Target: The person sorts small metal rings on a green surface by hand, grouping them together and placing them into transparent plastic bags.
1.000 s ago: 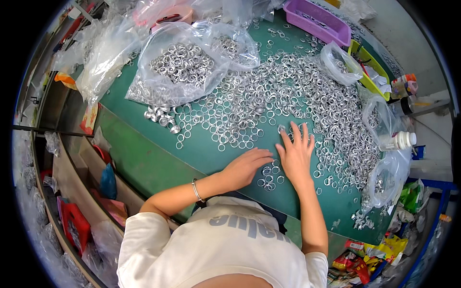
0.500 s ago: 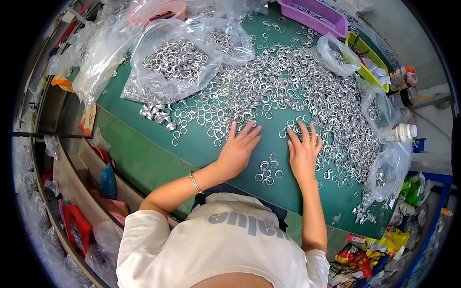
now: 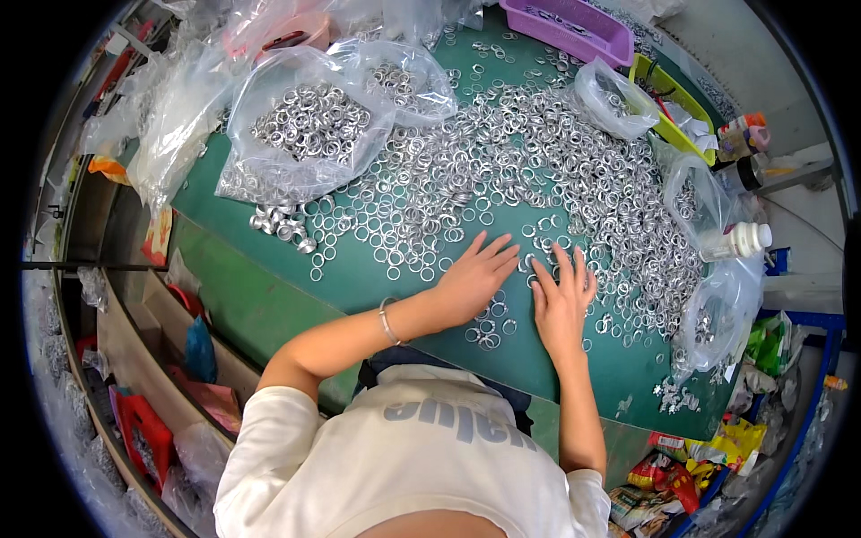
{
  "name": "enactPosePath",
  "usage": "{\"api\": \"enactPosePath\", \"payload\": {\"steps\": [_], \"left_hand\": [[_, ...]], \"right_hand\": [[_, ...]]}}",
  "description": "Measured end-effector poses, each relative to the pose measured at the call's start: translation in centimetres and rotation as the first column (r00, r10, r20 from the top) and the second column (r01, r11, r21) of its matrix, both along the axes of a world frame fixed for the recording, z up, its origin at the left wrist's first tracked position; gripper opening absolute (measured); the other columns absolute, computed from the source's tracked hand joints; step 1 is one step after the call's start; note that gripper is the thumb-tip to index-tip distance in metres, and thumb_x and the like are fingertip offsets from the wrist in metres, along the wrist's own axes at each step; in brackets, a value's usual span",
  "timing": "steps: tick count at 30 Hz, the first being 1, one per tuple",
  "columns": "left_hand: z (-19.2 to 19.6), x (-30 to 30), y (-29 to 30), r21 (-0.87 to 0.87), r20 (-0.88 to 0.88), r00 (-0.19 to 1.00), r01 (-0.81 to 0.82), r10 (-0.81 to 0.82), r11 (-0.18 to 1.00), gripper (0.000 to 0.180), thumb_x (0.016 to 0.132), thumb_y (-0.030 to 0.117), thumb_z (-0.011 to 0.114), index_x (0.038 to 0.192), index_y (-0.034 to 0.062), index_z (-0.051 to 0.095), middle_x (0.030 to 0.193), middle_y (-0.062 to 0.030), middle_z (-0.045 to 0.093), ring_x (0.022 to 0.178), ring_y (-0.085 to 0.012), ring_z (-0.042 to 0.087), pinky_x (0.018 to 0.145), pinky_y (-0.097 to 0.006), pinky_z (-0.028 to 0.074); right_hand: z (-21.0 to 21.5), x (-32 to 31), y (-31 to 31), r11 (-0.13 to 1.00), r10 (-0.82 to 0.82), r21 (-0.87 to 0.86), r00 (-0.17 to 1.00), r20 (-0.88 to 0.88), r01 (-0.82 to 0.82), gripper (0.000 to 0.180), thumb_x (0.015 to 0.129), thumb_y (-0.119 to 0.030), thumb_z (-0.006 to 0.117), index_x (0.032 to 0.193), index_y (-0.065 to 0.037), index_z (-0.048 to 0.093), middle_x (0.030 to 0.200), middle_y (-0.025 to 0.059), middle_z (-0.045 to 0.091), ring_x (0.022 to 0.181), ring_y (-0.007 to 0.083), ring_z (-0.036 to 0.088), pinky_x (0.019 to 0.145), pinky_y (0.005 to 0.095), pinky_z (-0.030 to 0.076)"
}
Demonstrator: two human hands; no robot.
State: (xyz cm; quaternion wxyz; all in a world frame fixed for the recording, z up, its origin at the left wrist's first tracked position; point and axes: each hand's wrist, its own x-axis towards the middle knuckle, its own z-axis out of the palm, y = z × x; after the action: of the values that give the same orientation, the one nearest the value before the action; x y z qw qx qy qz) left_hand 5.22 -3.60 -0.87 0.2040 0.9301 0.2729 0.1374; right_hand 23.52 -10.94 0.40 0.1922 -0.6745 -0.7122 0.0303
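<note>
Small shiny metal rings (image 3: 502, 170) lie scattered in a dense layer across the green desk (image 3: 269, 296). Left hand (image 3: 475, 278) and right hand (image 3: 560, 300) rest flat, fingers spread, on rings at the near edge; both have shifted slightly since earlier

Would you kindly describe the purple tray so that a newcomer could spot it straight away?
Start from the green table strewn with small silver rings. Look to its far edge, beyond both hands and towards the right. The purple tray sits there, a shallow rectangular plastic bin; its neighbours are clear plastic bags and a yellow-green tray.
</note>
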Motion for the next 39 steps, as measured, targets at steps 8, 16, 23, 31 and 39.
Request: {"api": "enactPosePath", "payload": {"steps": [8, 16, 23, 31, 39], "left_hand": [[0.4, -0.8, -1.2, -0.143, 0.148, 0.989, 0.003, 0.019, 0.99, 0.063, 0.072, -0.011, 0.056, 0.133, -0.0008, 0.046, 0.144, -0.0147, 0.042, 0.139, -0.0309, 0.032, 0.115, -0.05, 0.025], [0.6, 0.0, -0.4, -0.131, 0.078, 0.995, 0.076, -0.066, 0.989, 0.07, 0.069, -0.012, 0.057, 0.136, 0.001, 0.044, 0.147, -0.0134, 0.038, 0.14, -0.0304, 0.031, 0.116, -0.05, 0.023], [-0.3, -1.6, -1.5, -0.241, 0.197, 0.98, 0.081, -0.033, 0.967, 0.054, 0.074, -0.011, 0.057, 0.126, 0.0034, 0.055, 0.139, -0.0136, 0.048, 0.124, -0.0332, 0.05, 0.101, -0.041, 0.045], [0.3, -1.1, -0.6, -0.304, 0.387, 0.896, -0.097, 0.216, 0.948, 0.05, 0.079, -0.013, 0.053, 0.126, 0.0019, 0.054, 0.135, -0.017, 0.051, 0.119, -0.035, 0.054, 0.095, -0.038, 0.05], [-0.5, 1.9, 1.0, -0.006, 0.157, 0.987, -0.041, 0.042, 0.999, 0.052, 0.077, -0.01, 0.055, 0.128, -0.0001, 0.052, 0.137, -0.0158, 0.049, 0.131, -0.0347, 0.042, 0.111, -0.048, 0.032]], "right_hand": [[0.1, -0.5, -0.4, 0.997, -0.08, 0.0, 0.997, 0.011, 0.08, 0.031, 0.088, -0.017, 0.062, 0.117, -0.008, 0.063, 0.14, 0.0136, 0.043, 0.135, 0.0387, 0.031, 0.107, 0.0576, 0.021], [0.0, 0.5, -0.6, 0.993, -0.102, 0.05, 0.988, -0.117, 0.109, 0.03, 0.089, -0.016, 0.061, 0.117, -0.009, 0.063, 0.137, 0.0127, 0.046, 0.134, 0.0382, 0.033, 0.106, 0.0554, 0.022], [0.4, -0.6, 0.2, 0.999, -0.048, 0.008, 0.998, -0.044, 0.048, 0.028, 0.089, -0.017, 0.061, 0.116, -0.01, 0.065, 0.139, 0.0144, 0.044, 0.135, 0.0399, 0.031, 0.105, 0.0564, 0.021], [0.8, -2.2, 0.2, 0.995, 0.085, -0.045, 0.994, -0.065, -0.088, 0.028, 0.085, -0.018, 0.066, 0.111, -0.007, 0.066, 0.138, 0.0145, 0.045, 0.136, 0.0405, 0.029, 0.106, 0.0541, 0.023], [-0.5, -0.3, 1.7, 0.989, -0.147, 0.03, 0.989, -0.028, 0.148, 0.027, 0.086, -0.017, 0.065, 0.111, -0.008, 0.066, 0.139, 0.0146, 0.042, 0.135, 0.0405, 0.03, 0.106, 0.0568, 0.022]]}}
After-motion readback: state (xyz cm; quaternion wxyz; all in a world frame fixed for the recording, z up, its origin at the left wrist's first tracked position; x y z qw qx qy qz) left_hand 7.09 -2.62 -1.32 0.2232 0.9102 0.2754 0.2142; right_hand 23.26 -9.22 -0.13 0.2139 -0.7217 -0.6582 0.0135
